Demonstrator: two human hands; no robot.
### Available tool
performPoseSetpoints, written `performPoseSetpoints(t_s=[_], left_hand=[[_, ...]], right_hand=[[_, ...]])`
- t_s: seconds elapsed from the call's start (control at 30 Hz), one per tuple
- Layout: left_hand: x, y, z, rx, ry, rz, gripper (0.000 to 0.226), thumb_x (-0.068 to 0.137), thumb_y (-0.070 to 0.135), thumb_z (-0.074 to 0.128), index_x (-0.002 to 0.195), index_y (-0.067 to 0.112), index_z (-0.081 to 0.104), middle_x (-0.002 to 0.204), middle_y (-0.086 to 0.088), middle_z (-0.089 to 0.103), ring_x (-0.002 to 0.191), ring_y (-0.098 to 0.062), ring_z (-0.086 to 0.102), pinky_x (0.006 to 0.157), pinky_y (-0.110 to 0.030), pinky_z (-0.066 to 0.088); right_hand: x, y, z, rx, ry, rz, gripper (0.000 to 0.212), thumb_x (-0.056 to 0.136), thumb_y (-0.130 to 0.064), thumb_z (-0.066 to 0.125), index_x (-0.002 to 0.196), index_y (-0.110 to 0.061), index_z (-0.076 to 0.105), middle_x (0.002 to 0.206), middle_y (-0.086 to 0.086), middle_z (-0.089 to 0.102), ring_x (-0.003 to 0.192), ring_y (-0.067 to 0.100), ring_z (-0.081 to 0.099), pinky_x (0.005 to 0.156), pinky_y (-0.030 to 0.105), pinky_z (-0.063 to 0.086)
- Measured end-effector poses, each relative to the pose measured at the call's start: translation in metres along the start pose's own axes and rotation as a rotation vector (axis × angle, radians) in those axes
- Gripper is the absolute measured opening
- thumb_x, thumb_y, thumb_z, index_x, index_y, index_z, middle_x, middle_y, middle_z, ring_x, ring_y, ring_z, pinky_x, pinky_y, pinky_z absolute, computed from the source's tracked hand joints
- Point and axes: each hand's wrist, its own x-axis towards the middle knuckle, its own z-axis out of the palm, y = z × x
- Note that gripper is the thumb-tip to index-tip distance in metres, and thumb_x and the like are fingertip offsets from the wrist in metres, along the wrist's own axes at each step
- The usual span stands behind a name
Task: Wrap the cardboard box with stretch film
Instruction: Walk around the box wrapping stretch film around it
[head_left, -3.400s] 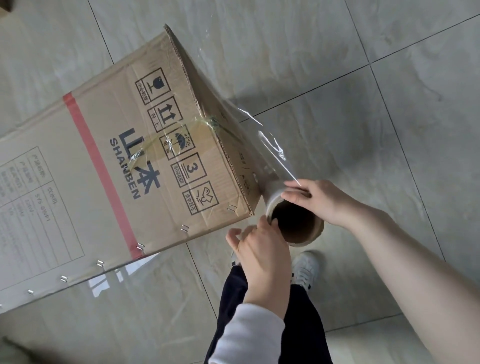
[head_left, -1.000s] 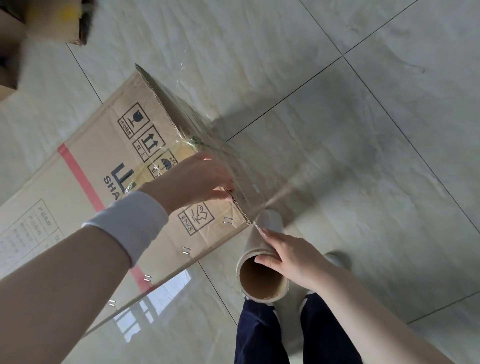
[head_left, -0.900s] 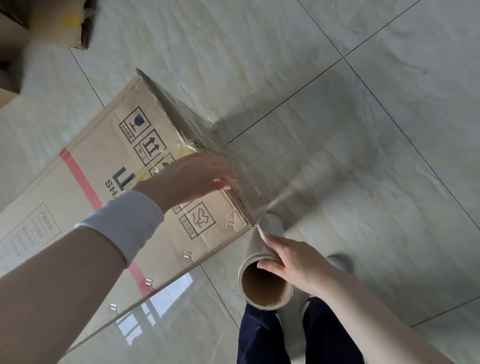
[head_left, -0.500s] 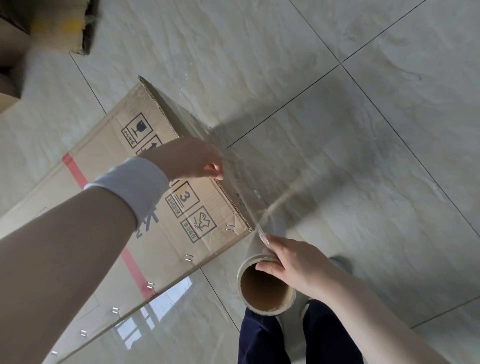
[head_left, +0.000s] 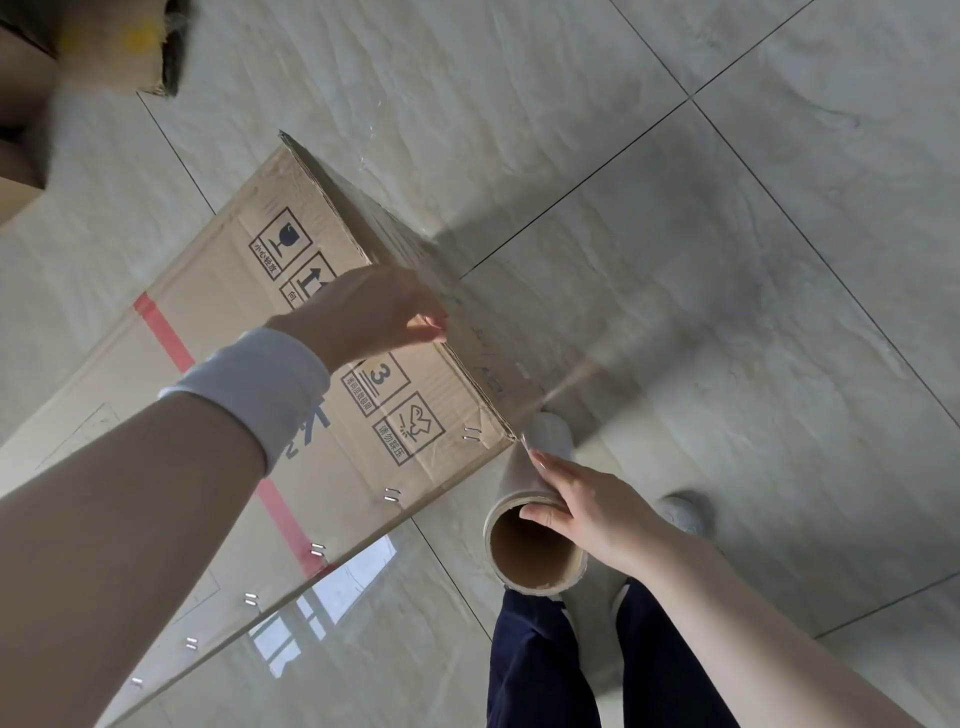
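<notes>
A large cardboard box (head_left: 218, 395) with a red stripe and handling symbols stands on the tiled floor. My left hand (head_left: 374, 314) reaches over its top and pinches the clear stretch film (head_left: 519, 332) at the box's right edge. The film stretches along the box's side to the roll. My right hand (head_left: 587, 506) grips the stretch film roll (head_left: 519, 525) with its brown cardboard core, just below the box's near corner.
Other cardboard boxes (head_left: 31, 93) sit at the top left corner. My dark trousers (head_left: 550, 670) and white shoes (head_left: 550, 434) are below the roll. Grey floor tiles (head_left: 727, 260) spread to the right.
My left hand has slid from the box's top to its right edge and now pinches the film. My right hand and the roll stay near the corner.
</notes>
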Motion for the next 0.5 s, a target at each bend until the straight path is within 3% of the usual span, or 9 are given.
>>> performPoseSetpoints(t_s=[0.1, 0.2, 0.23, 0.3, 0.37, 0.5], left_hand=[[-0.024, 0.023, 0.021, -0.047, 0.268, 0.094, 0.030, 0.086, 0.032, 0.052, 0.094, 0.011, 0.071, 0.098, -0.007, 0.071, 0.086, -0.020, 0.068, 0.076, -0.034, 0.057], [-0.072, 0.080, 0.060, -0.312, 0.396, 0.016, 0.020, 0.086, 0.034, 0.053, 0.099, 0.023, 0.064, 0.092, 0.000, 0.069, 0.080, -0.013, 0.065, 0.059, -0.028, 0.058], [-0.088, 0.102, 0.074, -0.425, 0.360, -0.082, 0.022, 0.087, 0.039, 0.051, 0.105, 0.030, 0.059, 0.099, 0.004, 0.068, 0.085, -0.010, 0.065, 0.064, -0.029, 0.058], [-0.110, 0.135, 0.099, -0.594, 0.197, -0.303, 0.031, 0.087, 0.047, 0.052, 0.118, 0.042, 0.051, 0.121, 0.011, 0.061, 0.107, -0.007, 0.059, 0.087, -0.031, 0.053], [-0.114, 0.149, 0.123, -0.699, 0.074, -0.436, 0.043, 0.092, 0.038, 0.053, 0.134, 0.037, 0.043, 0.137, 0.015, 0.048, 0.124, -0.007, 0.048, 0.101, -0.023, 0.039], [-0.104, 0.154, 0.142, -0.791, 0.191, -0.472, 0.037, 0.094, 0.016, 0.053, 0.131, 0.018, 0.053, 0.128, 0.002, 0.054, 0.113, -0.010, 0.052, 0.088, 0.002, 0.028]], right_hand=[[0.002, 0.003, 0.005, 0.046, 0.013, 0.006, 0.072, 0.090, -0.058, 0.040, 0.151, -0.026, 0.017, 0.155, -0.009, 0.025, 0.137, 0.014, 0.036, 0.106, 0.025, 0.033], [0.003, 0.004, 0.006, 0.054, 0.014, 0.017, 0.072, 0.090, -0.059, 0.040, 0.150, -0.027, 0.018, 0.155, -0.010, 0.026, 0.137, 0.014, 0.036, 0.106, 0.025, 0.032], [0.003, 0.002, 0.005, 0.052, 0.005, 0.021, 0.073, 0.089, -0.059, 0.040, 0.150, -0.027, 0.017, 0.155, -0.010, 0.026, 0.136, 0.014, 0.037, 0.105, 0.026, 0.033], [0.002, -0.001, 0.003, 0.028, -0.011, 0.036, 0.072, 0.090, -0.059, 0.040, 0.150, -0.029, 0.016, 0.154, -0.010, 0.027, 0.131, 0.017, 0.043, 0.101, 0.027, 0.037], [0.001, -0.003, 0.003, -0.014, -0.001, 0.049, 0.070, 0.090, -0.059, 0.040, 0.150, -0.031, 0.016, 0.151, -0.008, 0.035, 0.122, 0.019, 0.052, 0.093, 0.028, 0.041], [0.001, 0.004, 0.013, 0.072, 0.078, 0.109, 0.071, 0.086, -0.060, 0.046, 0.147, -0.034, 0.022, 0.137, -0.007, 0.053, 0.117, 0.017, 0.055, 0.083, 0.022, 0.038]])
